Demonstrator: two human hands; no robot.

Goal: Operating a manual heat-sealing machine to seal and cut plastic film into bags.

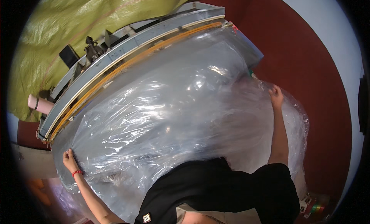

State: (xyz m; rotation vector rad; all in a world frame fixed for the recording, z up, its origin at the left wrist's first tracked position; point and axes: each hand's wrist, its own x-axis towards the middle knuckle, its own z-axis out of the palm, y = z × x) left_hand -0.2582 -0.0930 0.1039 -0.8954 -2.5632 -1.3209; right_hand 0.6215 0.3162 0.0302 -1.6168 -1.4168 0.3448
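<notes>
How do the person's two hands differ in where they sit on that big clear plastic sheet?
The left hand presses the near left edge of the clear plastic sheet and wears a red wristband; the right hand is bare at the wrist. The right hand reaches farther away, at the sheet's crumpled right side, arm outstretched. Both rest on the plastic; whether either grips it is unclear.

One olive-green tarpaulin, crumpled, behind the grey sealing machine. One pink cylinder at its left end. Dark red floor at right.
</notes>
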